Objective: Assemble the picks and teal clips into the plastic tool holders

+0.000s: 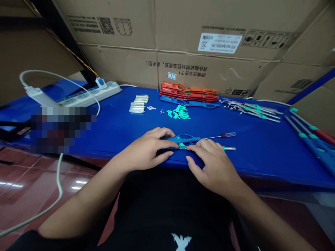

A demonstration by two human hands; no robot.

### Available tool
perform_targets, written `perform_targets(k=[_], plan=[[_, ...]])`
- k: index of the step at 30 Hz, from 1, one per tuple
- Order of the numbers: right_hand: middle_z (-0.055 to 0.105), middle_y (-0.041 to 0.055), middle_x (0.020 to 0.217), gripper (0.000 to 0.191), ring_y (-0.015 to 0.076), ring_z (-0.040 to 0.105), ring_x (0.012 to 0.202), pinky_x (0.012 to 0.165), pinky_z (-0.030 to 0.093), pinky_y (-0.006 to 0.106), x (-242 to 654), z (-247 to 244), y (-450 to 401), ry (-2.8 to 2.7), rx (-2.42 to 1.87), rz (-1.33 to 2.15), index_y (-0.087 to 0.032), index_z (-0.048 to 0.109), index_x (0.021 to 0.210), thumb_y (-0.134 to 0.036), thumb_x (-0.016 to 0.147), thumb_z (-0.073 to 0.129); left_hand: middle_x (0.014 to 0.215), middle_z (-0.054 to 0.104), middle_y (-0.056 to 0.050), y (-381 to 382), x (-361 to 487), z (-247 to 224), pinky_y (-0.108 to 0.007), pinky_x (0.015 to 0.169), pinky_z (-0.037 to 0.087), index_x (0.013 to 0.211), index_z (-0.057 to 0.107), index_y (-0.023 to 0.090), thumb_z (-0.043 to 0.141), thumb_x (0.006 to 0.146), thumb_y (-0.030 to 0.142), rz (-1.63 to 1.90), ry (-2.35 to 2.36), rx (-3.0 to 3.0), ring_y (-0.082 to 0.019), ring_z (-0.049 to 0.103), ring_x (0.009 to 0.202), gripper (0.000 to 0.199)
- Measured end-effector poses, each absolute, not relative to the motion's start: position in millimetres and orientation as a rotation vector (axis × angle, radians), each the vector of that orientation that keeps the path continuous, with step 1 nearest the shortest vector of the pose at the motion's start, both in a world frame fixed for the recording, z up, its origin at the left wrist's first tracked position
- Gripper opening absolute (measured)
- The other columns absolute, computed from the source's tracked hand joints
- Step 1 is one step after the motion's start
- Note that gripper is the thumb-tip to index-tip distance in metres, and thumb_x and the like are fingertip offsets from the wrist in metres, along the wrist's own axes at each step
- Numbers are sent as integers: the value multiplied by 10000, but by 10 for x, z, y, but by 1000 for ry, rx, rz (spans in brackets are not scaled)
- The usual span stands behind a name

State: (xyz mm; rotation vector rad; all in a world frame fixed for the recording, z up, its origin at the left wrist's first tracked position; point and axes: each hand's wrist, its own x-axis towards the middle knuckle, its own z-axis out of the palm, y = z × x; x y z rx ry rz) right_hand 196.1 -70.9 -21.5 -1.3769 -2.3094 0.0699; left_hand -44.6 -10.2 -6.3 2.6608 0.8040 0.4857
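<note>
Both hands closed on a blue plastic grip (181,139) near the front edge of the blue tabletop (117,122): left hand (145,150) curled over the grip's rear end, right hand (213,164) bent over its middle, with fingertips (195,148) pressing beside a teal plastic insert (183,145). Just beyond the grip, a thin screwdriver with a red handle (227,135), its shaft reaching toward the blue plastic. Just below that, a metal shaft with a teal collar (229,148), extending out past the right hand. Farther back, well apart from the hands, a row of orange-red plastic grips (188,92), a single blue grip (188,102), a loose heap of teal plastic pieces (179,113), a cluster of clear tubes (138,104), and a bundle of wired metal rods (251,111). Along the right side, long tools with teal collars (311,139). At the back left, a white power strip (89,96) with a white cable (60,188) dropping toward the tile floor (26,181). Behind everything, stacked cardboard cartons (157,28).
</note>
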Motion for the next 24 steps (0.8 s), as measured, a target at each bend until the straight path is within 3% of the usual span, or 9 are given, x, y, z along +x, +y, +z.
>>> perform_targets(k=[7, 13, 20, 24], plan=[[658, 59, 957, 232, 216, 576, 901, 818, 413, 394, 2066, -150, -666, -2287, -1347, 201, -206, 716, 1091, -301, 945, 563, 1295, 549, -96, -95, -446, -74, -450, 1062, 424, 1225, 679, 269, 539, 970, 316, 493, 797, 2673, -254, 505, 1241, 294], [656, 63, 928, 207, 209, 564, 857, 770, 381, 381, 2206, -81, -601, -2291, -1327, 56, -221, 756, 998, -299, 939, 575, 1295, 553, -92, -88, -448, -76, -452, 1051, 431, 1235, 677, 273, 552, 964, 310, 501, 786, 2671, -257, 507, 1231, 300], [633, 70, 909, 229, 220, 541, 866, 755, 352, 376, 2173, -104, -544, -2493, -1271, -91, -201, 743, 1032, -283, 957, 542, 1306, 550, -89, -84, -448, -91, -435, 1067, 424, 1236, 676, 268, 546, 969, 311, 500, 795, 2688, -249, 506, 1244, 300], [637, 68, 921, 217, 220, 551, 875, 761, 363, 375, 2158, -82, -511, -2503, -1267, -41, -196, 737, 983, -299, 952, 549, 1344, 561, -79, -89, -463, -100, -445, 1075, 427, 1219, 686, 284, 560, 960, 304, 539, 780, 2689, -251, 511, 1263, 289]])
